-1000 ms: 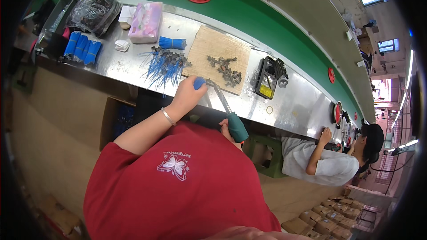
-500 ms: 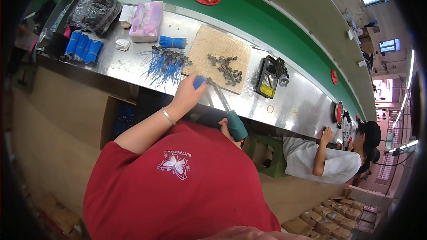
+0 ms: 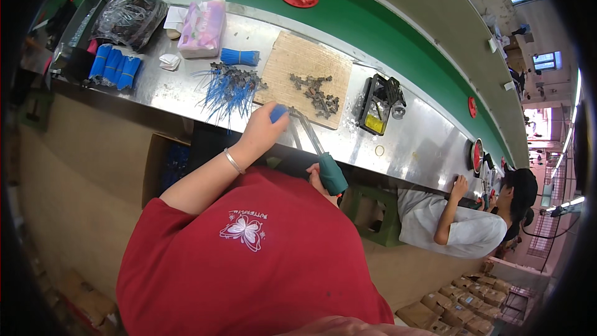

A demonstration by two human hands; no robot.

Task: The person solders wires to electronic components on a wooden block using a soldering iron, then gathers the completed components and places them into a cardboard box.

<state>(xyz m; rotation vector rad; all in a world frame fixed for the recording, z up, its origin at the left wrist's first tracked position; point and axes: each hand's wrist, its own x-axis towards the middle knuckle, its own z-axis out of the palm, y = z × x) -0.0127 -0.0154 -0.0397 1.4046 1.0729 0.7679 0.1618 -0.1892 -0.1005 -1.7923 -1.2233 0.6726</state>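
My left hand (image 3: 261,129) is closed in a pinch at the bench's near edge, with something blue (image 3: 278,113) at its fingertips. Whether that is a cover on a finger or a held piece, I cannot tell. A small dark bit shows just beyond it, by the tip of a tool. My right hand (image 3: 316,179), partly hidden, grips this green-handled tool with a long metal shaft (image 3: 310,134), which slants up towards my left fingertips. Behind them lies a wooden board (image 3: 280,65) bearing a cluster of small dark parts (image 3: 317,94). Left of the board is a heap of blue wires with dark ends (image 3: 231,87).
Beyond the heap lie a blue wire bundle (image 3: 240,57), a tissue pack (image 3: 202,28) and a plastic bag (image 3: 132,15). More blue bundles (image 3: 115,67) are further left. Right of the board sits a black tray (image 3: 376,106). A co-worker (image 3: 451,224) sits at the right.
The view has shifted slightly. Both hands and the green-handled tool keep practically the same position.
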